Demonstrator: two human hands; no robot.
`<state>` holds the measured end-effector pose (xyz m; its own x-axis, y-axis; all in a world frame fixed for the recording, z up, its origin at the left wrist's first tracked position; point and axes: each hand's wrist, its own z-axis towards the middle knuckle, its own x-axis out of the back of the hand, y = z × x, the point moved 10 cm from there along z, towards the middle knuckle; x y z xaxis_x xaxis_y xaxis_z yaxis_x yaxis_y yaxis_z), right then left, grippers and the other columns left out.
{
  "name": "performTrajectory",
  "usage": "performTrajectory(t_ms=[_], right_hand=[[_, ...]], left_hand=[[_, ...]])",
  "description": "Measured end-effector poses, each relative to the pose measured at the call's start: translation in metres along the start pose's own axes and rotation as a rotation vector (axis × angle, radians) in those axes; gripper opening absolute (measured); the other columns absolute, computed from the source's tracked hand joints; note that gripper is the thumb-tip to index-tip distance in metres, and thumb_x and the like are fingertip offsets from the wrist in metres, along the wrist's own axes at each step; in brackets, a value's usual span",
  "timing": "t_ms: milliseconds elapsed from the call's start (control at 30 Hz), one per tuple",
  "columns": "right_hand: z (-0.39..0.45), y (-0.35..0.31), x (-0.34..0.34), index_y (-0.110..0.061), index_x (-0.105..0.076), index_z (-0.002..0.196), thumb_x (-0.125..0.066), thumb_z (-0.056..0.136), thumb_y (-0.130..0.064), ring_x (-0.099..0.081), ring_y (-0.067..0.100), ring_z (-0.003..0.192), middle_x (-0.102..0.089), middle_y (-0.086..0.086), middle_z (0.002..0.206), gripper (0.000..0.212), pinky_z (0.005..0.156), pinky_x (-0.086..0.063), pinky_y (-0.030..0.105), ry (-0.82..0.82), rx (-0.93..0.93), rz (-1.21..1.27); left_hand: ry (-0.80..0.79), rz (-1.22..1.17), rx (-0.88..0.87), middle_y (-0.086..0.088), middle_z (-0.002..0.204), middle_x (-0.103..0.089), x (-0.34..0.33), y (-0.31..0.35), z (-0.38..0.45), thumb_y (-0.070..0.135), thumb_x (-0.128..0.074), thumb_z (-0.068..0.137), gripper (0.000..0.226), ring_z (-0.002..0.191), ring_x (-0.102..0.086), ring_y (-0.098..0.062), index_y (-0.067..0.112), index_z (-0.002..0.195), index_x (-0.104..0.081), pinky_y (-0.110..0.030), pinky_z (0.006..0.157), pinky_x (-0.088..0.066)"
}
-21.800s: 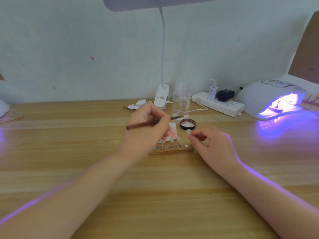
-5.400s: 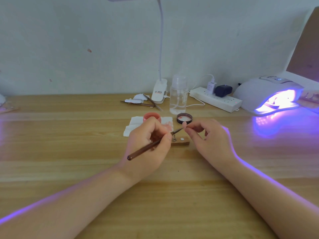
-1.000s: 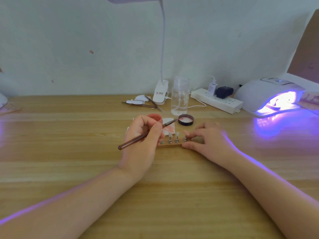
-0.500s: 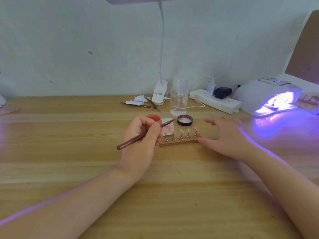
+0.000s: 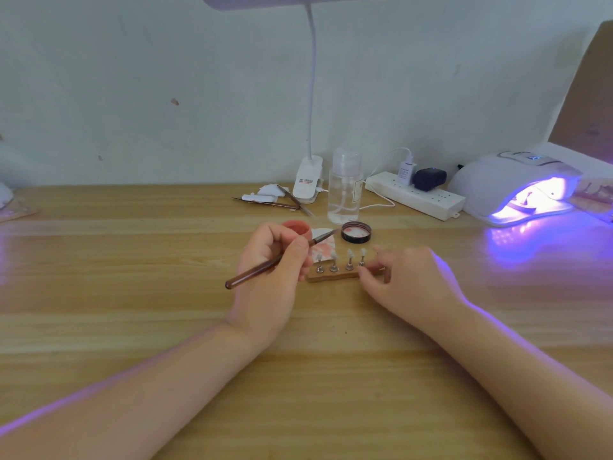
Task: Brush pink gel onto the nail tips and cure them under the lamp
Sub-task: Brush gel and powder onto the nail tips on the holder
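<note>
Brush [image 5: 278, 260] gripped in left hand [image 5: 272, 277], right hand [image 5: 404, 280] pinching wooden stand [image 5: 335, 277] (tips seemingly uncoated); curing lamp [image 5: 497, 184] beyond stand awaits.

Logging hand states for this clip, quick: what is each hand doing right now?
Left hand: holding the brush.
Right hand: fingers curled, pinching the right end of the wooden nail-tip stand.

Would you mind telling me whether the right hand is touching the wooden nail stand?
Touching. In the head view, the right hand has its fingertips on the right end of the stand, covering it.
</note>
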<state>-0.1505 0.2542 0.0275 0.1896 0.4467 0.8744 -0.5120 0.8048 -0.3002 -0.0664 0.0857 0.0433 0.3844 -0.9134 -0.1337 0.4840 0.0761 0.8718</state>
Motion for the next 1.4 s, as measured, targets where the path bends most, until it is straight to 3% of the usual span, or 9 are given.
performTrajectory(t_ms=[133,233,400,667,867,1033,1100,1200,1400], right_hand=[[0.0,-0.008,-0.007,-0.027,-0.072,0.092,-0.047,0.092,-0.041,-0.066,0.012,0.096,-0.071,-0.008,0.102,0.029,0.066,-0.054,0.028,-0.004,0.021,-0.101],[0.002,-0.008,-0.005,-0.025,-0.07,0.087,-0.044,0.093,-0.043,-0.066,0.012,0.078,-0.072,-0.009,0.096,0.032,0.057,-0.048,0.021,0.035,0.008,-0.19],[0.002,-0.003,-0.006,-0.024,-0.067,0.086,-0.044,0.093,-0.044,-0.063,0.017,0.073,-0.069,-0.009,0.081,0.031,0.051,-0.034,0.024,0.055,-0.046,-0.236],[0.003,-0.003,-0.008,-0.028,-0.068,0.092,-0.039,0.097,-0.048,-0.065,0.015,0.09,-0.069,-0.011,0.104,0.035,0.069,-0.052,0.027,0.026,-0.041,-0.192],[0.002,-0.005,-0.006,-0.026,-0.067,0.093,-0.039,0.097,-0.046,-0.065,0.015,0.09,-0.07,-0.008,0.1,0.035,0.069,-0.051,0.027,0.044,-0.015,-0.184],[0.0,-0.011,-0.001,-0.025,-0.054,0.072,-0.044,0.096,-0.038,-0.064,0.017,0.076,-0.066,-0.007,0.077,0.029,0.052,-0.038,0.025,0.081,0.035,-0.173],[-0.004,-0.016,0.008,-0.023,-0.058,0.07,-0.052,0.093,-0.033,-0.053,0.019,0.057,-0.056,-0.006,0.06,0.026,0.047,-0.03,0.024,0.162,0.064,-0.13],[-0.013,-0.018,0.026,-0.018,-0.068,0.074,-0.066,0.084,-0.024,-0.047,0.016,0.047,-0.048,-0.012,0.052,0.012,0.047,-0.038,0.023,0.307,0.105,0.063],[-0.014,-0.008,0.024,-0.016,-0.073,0.08,-0.072,0.079,-0.012,-0.06,0.001,0.065,-0.063,-0.017,0.061,0.005,0.059,-0.043,0.005,0.311,0.024,0.516]], left_hand=[[-0.006,0.015,-0.004,0.003,0.058,-0.062,0.0,0.0,0.0,-0.005,-0.05,0.092,0.023,0.054,-0.054,-0.005,0.01,0.075,-0.051,-0.017,0.053,-0.046],[-0.007,0.011,-0.002,0.003,0.058,-0.062,-0.001,-0.001,0.001,-0.005,-0.05,0.093,0.023,0.054,-0.054,-0.005,0.01,0.075,-0.051,-0.017,0.053,-0.046],[-0.006,0.021,-0.005,0.003,0.058,-0.062,-0.001,-0.001,0.001,-0.004,-0.051,0.093,0.023,0.053,-0.054,-0.006,0.01,0.075,-0.051,-0.018,0.053,-0.046],[-0.015,0.026,-0.015,0.004,0.06,-0.063,-0.002,-0.001,0.0,-0.003,-0.052,0.092,0.021,0.053,-0.054,-0.004,0.009,0.075,-0.052,-0.017,0.052,-0.046],[-0.034,0.025,-0.018,0.003,0.062,-0.063,-0.003,-0.002,-0.001,-0.003,-0.052,0.092,0.023,0.056,-0.056,-0.006,0.011,0.075,-0.053,-0.016,0.053,-0.046],[-0.047,0.026,-0.01,-0.002,0.079,-0.064,-0.005,-0.003,-0.003,-0.001,-0.055,0.091,0.022,0.069,-0.063,-0.015,0.014,0.075,-0.056,-0.016,0.056,-0.047],[-0.064,0.042,-0.031,-0.002,0.079,-0.064,-0.006,-0.001,-0.004,0.005,-0.059,0.09,0.022,0.081,-0.063,-0.013,0.02,0.074,-0.058,-0.017,0.063,-0.049],[-0.147,0.205,-0.132,0.008,0.074,-0.065,-0.013,0.01,-0.007,0.012,-0.06,0.086,0.018,0.102,-0.061,-0.004,0.025,0.075,-0.057,-0.014,0.074,-0.046],[-0.205,0.415,-0.3,0.023,0.073,-0.064,-0.025,0.022,-0.016,-0.004,-0.065,0.084,0.021,0.089,-0.057,0.019,0.015,0.083,-0.057,0.0,0.074,-0.038]])
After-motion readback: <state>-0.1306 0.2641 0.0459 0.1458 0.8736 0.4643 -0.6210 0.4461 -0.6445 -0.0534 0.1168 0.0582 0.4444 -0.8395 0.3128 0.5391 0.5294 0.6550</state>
